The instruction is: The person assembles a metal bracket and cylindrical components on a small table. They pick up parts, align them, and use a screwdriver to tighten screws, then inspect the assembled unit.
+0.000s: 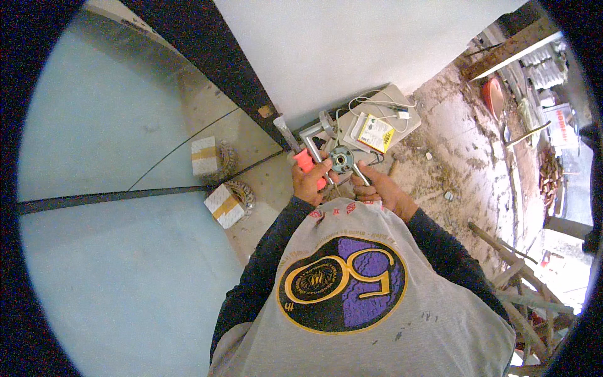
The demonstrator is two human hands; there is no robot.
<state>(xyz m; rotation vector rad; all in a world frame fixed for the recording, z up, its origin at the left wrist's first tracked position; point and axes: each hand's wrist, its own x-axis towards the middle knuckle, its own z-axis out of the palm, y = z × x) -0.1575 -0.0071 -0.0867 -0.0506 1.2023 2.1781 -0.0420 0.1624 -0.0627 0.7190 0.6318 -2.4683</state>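
Note:
My left hand (309,183) is closed around a tool with a red-orange grip (304,159) and a grey metal end pointing up and left. Against its thumb lies a bent silver metal bar (312,133); I cannot tell if the hand grips that too. Between my hands sits a round teal part (342,158) with a dark hole in its middle. My right hand (382,188) is wrapped round a short silver rod (361,173) that reaches toward this part. What lies under the fingers is hidden.
Beyond my hands, a beige board (402,100) bears a white cable (370,99) and a yellow-and-white box (375,132). Two taped white boxes (225,206) stand at left beside large pale blue panels (125,276). Wooden poles (502,251) lie at right on the dirt-strewn ground.

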